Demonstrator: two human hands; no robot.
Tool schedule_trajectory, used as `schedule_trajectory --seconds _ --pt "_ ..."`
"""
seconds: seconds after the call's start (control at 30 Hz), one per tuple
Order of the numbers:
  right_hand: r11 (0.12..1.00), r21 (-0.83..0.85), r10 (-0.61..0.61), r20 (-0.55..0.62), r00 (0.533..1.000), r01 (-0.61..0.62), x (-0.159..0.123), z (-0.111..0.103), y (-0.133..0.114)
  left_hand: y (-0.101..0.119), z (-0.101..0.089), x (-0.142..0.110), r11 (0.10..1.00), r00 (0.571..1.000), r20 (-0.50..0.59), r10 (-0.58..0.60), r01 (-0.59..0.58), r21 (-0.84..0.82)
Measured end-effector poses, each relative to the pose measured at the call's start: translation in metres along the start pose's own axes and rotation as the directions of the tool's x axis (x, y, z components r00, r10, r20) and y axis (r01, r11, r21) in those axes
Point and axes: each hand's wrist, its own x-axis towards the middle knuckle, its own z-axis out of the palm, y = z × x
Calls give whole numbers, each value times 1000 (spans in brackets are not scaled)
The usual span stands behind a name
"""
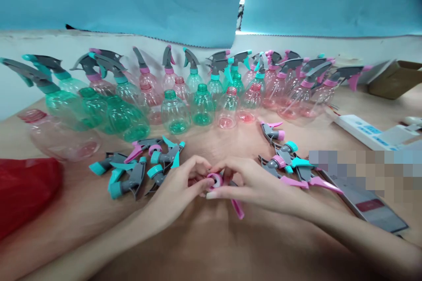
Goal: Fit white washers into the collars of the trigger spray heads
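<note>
Between my hands is a grey and pink trigger spray head [216, 180], its pink collar turned toward me and its pink trigger pointing down to the right. My left hand [187, 182] pinches at the collar's left side, thumb on the ring. My right hand [244, 181] grips the head from the right, with fingers over the top and thumb below; part of the head is hidden behind it. Loose spray heads with teal and pink collars lie left [132, 178] and right [286, 162] of my hands.
Open green and pink bottles [202, 107] stand behind my hands, with several capped spray bottles [303, 92] further back. A pink bottle [62, 136] lies tipped at left beside a red bag [26, 193]. At right are a phone [365, 202], a white power strip [359, 131] and a brown box [394, 80].
</note>
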Motion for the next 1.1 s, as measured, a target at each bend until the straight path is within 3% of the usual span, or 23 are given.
schedule_trajectory --seconds 0.03,0.1,0.23,0.3,0.4,0.57,0.63,0.73,0.8,0.97,1.1 --pt "998 67 16 84 996 -21 1 -5 1 -2 -3 -1 1000 1000 -1 -8 8 -23" --pt "996 85 -11 123 992 0 3 -12 5 -4 -7 -5 998 1000 -19 -25 24 -52" --pt "964 -248 -110 -23 994 101 8 -7 16 -7 -10 -12 999 998 -64 -25 22 -41" --pt "950 -289 -138 -64 988 115 10 2 19 -7 -9 -15 1000 996 -90 -14 12 -22" --pt "978 -138 -174 -130 976 156 11 19 22 -4 -7 -19 999 986 -159 43 -41 14" --pt "988 85 -114 -168 979 130 8 34 26 -4 -7 -22 971 952 -226 208 -174 164" --pt "988 99 -105 -152 983 121 8 34 28 -7 -7 -21 926 922 -224 316 -247 287" --pt "992 85 -86 -108 990 96 8 31 29 -16 -7 -19 806 838 -203 506 -376 457" --pt "997 49 -60 -86 994 65 8 30 28 -21 -7 -19 760 808 -190 558 -406 508" --pt "999 17 -45 -63 997 46 7 31 29 -26 -7 -23 767 825 -172 538 -394 506" --pt "999 12 -45 -42 998 45 6 30 30 -24 -6 -25 798 868 -139 476 -361 482"
